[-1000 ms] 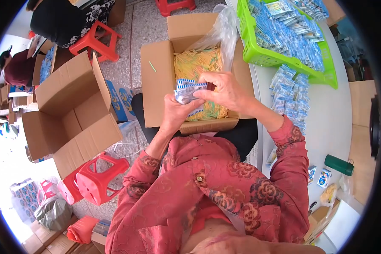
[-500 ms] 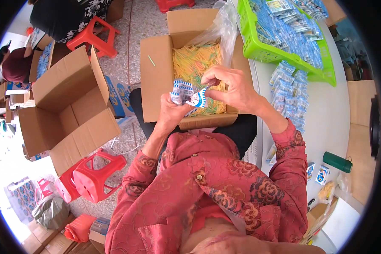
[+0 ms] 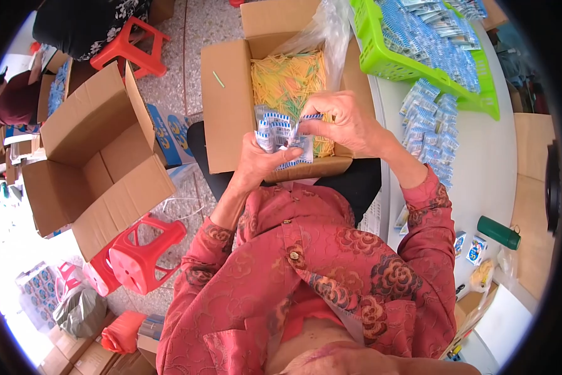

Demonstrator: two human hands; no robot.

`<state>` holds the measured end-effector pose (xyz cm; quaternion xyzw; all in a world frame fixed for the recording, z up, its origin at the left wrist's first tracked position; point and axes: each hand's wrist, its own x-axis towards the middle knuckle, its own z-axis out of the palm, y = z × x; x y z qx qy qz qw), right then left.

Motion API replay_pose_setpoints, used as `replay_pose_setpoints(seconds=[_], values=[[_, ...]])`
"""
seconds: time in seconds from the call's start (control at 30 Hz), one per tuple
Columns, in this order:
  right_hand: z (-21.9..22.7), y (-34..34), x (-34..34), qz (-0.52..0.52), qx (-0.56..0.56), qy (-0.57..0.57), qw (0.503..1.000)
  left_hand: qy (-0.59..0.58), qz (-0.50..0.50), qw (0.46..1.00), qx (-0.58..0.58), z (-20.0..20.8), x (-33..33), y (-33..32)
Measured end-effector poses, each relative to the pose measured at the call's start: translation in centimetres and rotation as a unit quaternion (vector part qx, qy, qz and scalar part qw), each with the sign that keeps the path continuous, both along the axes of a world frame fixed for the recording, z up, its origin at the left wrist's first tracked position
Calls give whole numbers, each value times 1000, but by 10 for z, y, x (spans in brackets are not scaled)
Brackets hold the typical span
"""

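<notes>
My left hand (image 3: 256, 164) is closed around a folded strip of small blue-and-white striped sachets (image 3: 274, 129), its thumb pressed across the near side. To the right, my right hand (image 3: 348, 122) pinches the edge of one sachet of that strip between thumb and fingers. Both hands are over an open cardboard box (image 3: 226, 115) on my lap. Inside it lie many thin yellow, orange and green sticks (image 3: 287, 78), partly hidden by the hands.
On the white table (image 3: 481, 162) to my right stand a lime-green crate (image 3: 381, 59) full of sachets, more sachet strips (image 3: 427, 134) and a dark green bottle (image 3: 499, 233). At left are an open empty carton (image 3: 99, 169) and red stools (image 3: 140, 259). Another person (image 3: 74, 28) sits at the far left.
My right hand has shifted slightly, and the sachet it pinches has turned from face-on to nearly edge-on. My left hand keeps its hold on the strip. The view has moved a little.
</notes>
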<state>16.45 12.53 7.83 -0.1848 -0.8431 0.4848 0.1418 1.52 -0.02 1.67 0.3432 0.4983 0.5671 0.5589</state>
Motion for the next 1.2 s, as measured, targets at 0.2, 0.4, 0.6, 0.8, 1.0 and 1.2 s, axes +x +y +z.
replay_pose_setpoints(seconds=[0.2, 0.4, 0.6, 0.8, 1.0, 1.2], values=[[-8, -1, -6, -11, 116, 54, 992, 13, 27, 999, 12, 1, -5, -3], [-2, -7, -6, -54, 14, 83, 995, 15, 31, 999, 27, 0, -4, -1], [13, -18, 2, -66, 122, 94, 986, -23, 77, 997, 11, -11, -6, -2], [-2, -23, -3, -43, 257, 87, 961, -13, 71, 997, 17, -15, -5, -1], [-10, -21, -10, -24, 264, 80, 961, 46, 89, 995, 4, -22, -8, -5], [-14, -24, -13, -42, 311, 47, 948, 60, 129, 989, 34, -27, -9, -1]])
